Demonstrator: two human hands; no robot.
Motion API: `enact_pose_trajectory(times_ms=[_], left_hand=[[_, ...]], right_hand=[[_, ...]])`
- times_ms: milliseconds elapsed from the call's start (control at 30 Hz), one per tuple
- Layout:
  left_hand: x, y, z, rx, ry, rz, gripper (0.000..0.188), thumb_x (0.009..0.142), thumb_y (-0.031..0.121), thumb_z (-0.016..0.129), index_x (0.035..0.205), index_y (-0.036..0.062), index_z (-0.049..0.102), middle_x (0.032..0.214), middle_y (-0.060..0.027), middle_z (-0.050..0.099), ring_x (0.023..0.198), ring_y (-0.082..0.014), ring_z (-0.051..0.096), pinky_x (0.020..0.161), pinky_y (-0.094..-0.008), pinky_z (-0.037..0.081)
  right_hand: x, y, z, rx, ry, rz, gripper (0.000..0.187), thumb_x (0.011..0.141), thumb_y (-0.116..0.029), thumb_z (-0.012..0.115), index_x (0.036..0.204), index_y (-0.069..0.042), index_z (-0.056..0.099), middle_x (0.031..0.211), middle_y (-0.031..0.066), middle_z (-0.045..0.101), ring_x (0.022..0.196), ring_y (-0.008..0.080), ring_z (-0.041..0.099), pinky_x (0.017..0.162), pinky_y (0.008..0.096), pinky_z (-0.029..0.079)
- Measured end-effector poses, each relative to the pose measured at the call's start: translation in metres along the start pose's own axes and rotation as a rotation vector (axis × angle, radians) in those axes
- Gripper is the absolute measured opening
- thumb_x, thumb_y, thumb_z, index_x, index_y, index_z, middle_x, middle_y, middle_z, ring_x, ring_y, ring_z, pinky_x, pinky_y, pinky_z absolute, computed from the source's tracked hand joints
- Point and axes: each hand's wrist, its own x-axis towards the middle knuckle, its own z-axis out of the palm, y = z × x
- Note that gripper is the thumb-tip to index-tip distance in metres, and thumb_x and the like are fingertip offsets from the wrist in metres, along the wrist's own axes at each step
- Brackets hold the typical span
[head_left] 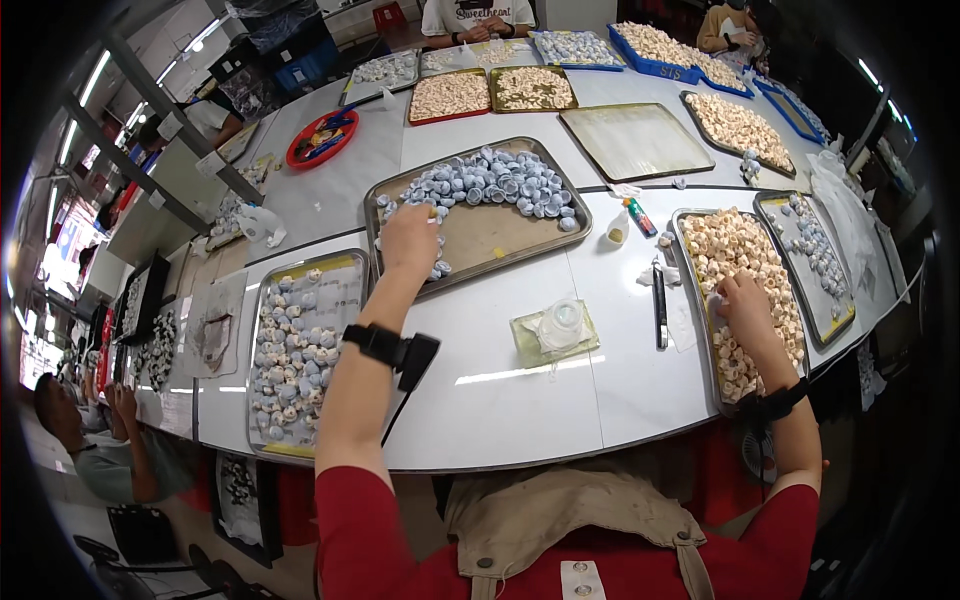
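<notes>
My left hand (408,243) is at the left side of a metal tray (480,258) of small blue-grey, cup-shaped pieces (500,180). Its fingers are drawn together at the pieces; what they hold is hidden. On the right, my right hand (745,303) reaches into a tray of small cream, hollow pieces (740,250). The fingers there are bent in a pinch among them, and the fingertips are too small to read. Left of my left forearm lies a tray of mixed blue and cream pieces (290,350), which look like the two kinds joined.
Between my arms sits a small clear cup (566,316) on a yellowish-green pad (530,345). A black pen-like tool (660,305), a small bottle (617,232) and a green-and-red tube (640,218) lie near the right tray. Across the table are a red bowl (322,138), a bare tray (635,140) and co-workers.
</notes>
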Motion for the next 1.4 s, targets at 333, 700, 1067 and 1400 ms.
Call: enact_pose_trajectory(times_ms=[333,700,1067,1400], left_hand=[[0.060,0.037,0.082,-0.140,-0.157,-0.117,0.027,0.075,0.007,0.062,0.102,0.0100,0.061,0.096,-0.0180,0.059,0.092,-0.0349,0.059,0.079,-0.0423,0.048],[0.034,0.016,0.067,-0.167,-0.045,-0.099,0.025,0.073,0.009,0.065,0.096,0.0046,0.057,0.098,-0.0180,0.055,0.088,-0.0346,0.060,0.076,-0.0422,0.051],[-0.129,0.073,-0.112,-1.668,-0.533,-0.634,0.029,0.088,0.007,0.057,0.116,0.0000,0.054,0.104,-0.0084,0.059,0.091,-0.0174,0.063,0.075,-0.0220,0.051],[-0.215,0.082,-0.075,-2.051,-0.591,-0.916,0.020,0.087,0.010,0.061,0.106,0.0069,0.057,0.099,-0.0084,0.062,0.080,-0.0138,0.063,0.070,-0.0205,0.052]], right_hand=[[-0.023,-0.048,-0.038,0.792,0.082,0.078,0.020,0.082,-0.005,0.063,0.102,-0.001,0.064,0.098,0.0087,0.056,0.080,0.0144,0.058,0.068,0.0271,0.046],[0.006,-0.144,-0.033,1.552,-0.299,0.012,0.028,0.084,-0.005,0.064,0.111,0.001,0.060,0.099,-0.0003,0.057,0.083,0.0030,0.053,0.069,0.0173,0.044],[0.033,-0.186,-0.055,0.964,-0.094,-0.320,0.018,0.083,-0.002,0.063,0.101,0.000,0.063,0.091,0.0080,0.063,0.083,0.0158,0.062,0.071,0.0266,0.051],[0.045,-0.201,-0.056,0.632,-0.011,-0.520,0.011,0.079,-0.001,0.063,0.090,-0.001,0.063,0.084,0.0108,0.063,0.076,0.0268,0.063,0.067,0.0325,0.051]])
